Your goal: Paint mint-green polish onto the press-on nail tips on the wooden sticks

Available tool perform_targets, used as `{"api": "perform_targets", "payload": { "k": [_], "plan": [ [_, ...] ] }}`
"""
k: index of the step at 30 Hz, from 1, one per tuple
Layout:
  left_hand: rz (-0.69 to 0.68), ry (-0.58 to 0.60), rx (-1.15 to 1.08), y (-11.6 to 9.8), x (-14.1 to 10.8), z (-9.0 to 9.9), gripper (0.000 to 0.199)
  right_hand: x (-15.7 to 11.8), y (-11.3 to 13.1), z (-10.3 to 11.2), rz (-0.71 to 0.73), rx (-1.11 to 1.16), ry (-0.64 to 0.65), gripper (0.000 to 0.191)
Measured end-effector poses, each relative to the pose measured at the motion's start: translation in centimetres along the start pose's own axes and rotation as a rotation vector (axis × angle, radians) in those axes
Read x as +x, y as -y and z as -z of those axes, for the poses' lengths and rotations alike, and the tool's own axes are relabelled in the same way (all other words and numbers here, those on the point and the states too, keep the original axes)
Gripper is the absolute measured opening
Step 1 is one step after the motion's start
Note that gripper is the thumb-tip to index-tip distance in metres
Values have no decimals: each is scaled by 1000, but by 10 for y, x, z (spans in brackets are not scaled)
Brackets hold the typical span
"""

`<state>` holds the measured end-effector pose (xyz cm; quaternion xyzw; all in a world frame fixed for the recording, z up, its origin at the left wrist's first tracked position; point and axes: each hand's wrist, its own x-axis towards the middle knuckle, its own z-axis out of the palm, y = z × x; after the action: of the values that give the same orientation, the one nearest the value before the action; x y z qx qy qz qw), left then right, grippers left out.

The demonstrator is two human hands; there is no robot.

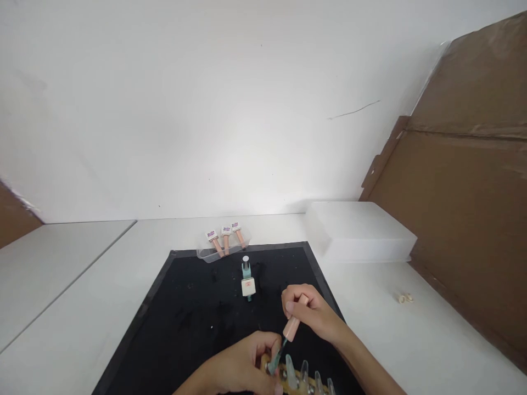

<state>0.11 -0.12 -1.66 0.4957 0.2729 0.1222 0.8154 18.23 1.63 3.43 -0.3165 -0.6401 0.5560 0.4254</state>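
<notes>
Between the fingers of my right hand [307, 307] is a nail polish brush [293, 325] with a pink cap handle, slanting down to the left. Its dark bristle end meets a green-coated false nail tip [273, 365] at the left end of a wooden nail stand [294, 388]. My left hand [253, 365] grips that end of the stand, its thumb below and fingers curled above. Further right on the stand, several nail tips point upward; one [290, 370] looks pale green and the others clear. Beyond my hands stands a small polish bottle [248, 286] with a white square label and pale green parts.
A clear plastic tray [206, 255] at the mat's far edge holds three pink-capped polish bottles [226, 238]. The black mat [185, 307] covers the middle of the white table. A white block [362, 233], two small cream pieces [405, 298] and a cardboard panel [465, 219] are on the right.
</notes>
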Motion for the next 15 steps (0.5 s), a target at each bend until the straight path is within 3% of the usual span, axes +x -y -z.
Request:
{"api": "perform_targets", "payload": {
  "k": [5,11,15],
  "plan": [
    [4,25,34,-5,-1,-2,48,-2,1,-4,11,-62,90,31],
    [3,15,-3,-3,-1,-1,49,0,1,1,-38,-109,-78,28],
    [13,18,-5,-3,0,-1,50,-2,4,2,32,-74,18,22]
  ]
}}
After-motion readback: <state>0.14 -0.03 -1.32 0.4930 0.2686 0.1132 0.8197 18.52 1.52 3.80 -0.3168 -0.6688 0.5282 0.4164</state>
